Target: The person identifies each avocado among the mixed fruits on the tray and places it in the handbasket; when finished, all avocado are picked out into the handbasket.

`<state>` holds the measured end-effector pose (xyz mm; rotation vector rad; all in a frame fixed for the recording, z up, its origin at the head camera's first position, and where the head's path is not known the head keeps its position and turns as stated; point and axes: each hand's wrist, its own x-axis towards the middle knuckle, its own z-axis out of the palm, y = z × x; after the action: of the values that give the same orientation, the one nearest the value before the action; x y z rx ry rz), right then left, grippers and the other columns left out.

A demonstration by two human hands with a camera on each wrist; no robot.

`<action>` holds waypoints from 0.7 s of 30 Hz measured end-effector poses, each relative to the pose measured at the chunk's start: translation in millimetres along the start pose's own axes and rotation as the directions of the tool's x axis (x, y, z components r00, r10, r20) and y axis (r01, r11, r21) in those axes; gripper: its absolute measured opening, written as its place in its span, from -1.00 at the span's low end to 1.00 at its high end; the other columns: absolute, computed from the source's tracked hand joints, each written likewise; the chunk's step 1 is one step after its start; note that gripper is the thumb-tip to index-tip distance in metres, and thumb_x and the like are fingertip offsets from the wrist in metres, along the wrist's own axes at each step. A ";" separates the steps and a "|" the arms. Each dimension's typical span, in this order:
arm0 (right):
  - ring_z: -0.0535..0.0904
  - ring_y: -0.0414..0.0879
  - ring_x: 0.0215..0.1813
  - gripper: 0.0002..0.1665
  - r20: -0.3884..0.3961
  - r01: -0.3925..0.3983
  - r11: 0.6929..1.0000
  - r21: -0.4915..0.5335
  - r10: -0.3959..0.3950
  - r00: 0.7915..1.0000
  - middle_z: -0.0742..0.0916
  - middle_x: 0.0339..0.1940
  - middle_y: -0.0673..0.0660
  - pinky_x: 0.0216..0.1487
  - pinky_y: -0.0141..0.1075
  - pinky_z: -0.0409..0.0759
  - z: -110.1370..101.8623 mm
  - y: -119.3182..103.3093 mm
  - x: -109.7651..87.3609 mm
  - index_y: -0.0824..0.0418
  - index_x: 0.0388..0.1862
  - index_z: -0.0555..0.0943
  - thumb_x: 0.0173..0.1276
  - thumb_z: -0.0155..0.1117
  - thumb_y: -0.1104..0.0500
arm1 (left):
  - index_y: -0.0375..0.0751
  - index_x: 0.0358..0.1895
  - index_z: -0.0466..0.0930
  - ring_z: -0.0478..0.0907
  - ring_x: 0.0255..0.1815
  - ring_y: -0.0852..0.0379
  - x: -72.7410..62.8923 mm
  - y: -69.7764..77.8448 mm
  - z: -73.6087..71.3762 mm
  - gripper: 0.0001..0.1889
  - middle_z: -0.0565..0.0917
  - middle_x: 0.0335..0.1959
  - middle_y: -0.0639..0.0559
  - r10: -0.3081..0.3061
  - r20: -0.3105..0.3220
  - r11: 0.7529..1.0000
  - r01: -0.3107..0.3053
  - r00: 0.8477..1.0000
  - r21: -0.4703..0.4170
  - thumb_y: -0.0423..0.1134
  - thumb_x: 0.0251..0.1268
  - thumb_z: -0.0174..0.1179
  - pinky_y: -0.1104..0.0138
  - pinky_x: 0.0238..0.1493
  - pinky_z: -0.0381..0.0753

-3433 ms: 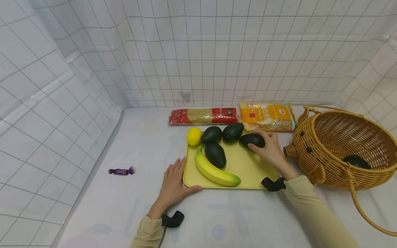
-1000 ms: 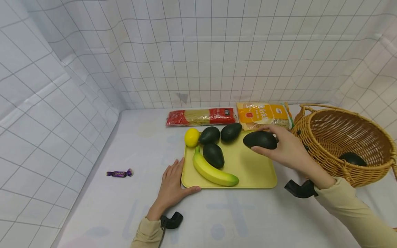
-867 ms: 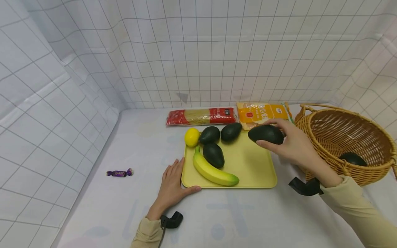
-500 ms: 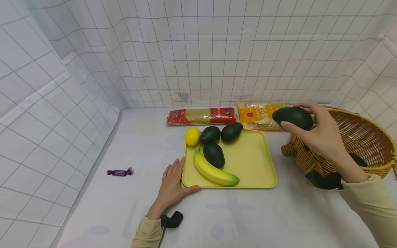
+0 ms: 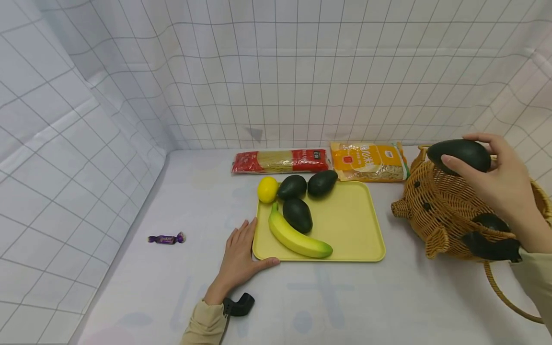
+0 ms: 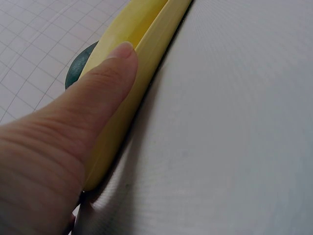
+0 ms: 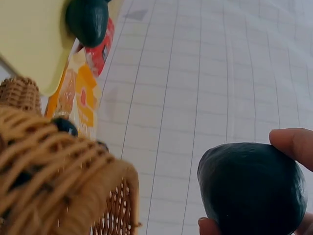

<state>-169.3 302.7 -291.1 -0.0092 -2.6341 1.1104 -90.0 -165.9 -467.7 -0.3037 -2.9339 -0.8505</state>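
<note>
My right hand (image 5: 502,177) grips a dark green avocado (image 5: 459,154) between thumb and fingers, held above the wicker basket (image 5: 444,211) at the right. Another avocado (image 5: 490,222) lies inside that basket. In the right wrist view the gripped avocado (image 7: 252,188) overlaps the tiled backdrop, beside the basket's rim. My left hand (image 5: 241,256) rests at the near left corner of a yellow tray (image 5: 353,230), fingers straight along its side and thumb (image 6: 110,73) on its front edge. On the tray are three avocados (image 5: 297,215), a banana (image 5: 297,239) and a lemon (image 5: 268,189).
Behind the tray lie a red noodle packet (image 5: 280,161) and an orange noodle packet (image 5: 368,162). A purple wrapped candy (image 5: 166,239) is on the left of the white table. The basket's handle (image 5: 509,302) hangs down to the table at the front right.
My right hand has lifted an avocado off the tray's right side and carried it rightward over the basket. My left hand has stayed at the tray's corner.
</note>
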 end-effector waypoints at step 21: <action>0.30 -0.39 -0.46 -0.09 0.028 -0.115 0.984 -0.136 0.120 0.992 0.34 0.10 0.55 -0.69 -0.46 0.38 -15.9 37.2 2.8 0.35 0.39 0.21 0.26 0.28 -0.13 | -0.22 0.51 -0.06 -0.09 0.48 -0.06 -0.8 -0.8 0.7 0.21 0.14 0.45 -0.17 0.006 -0.015 1.000 -0.006 1.000 -0.013 0.38 -0.12 0.31 -0.01 0.41 -0.18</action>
<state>-171.7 340.4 -305.9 -0.1759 -2.7674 0.9748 -89.3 -166.3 -468.8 -0.3056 -2.9138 -0.8678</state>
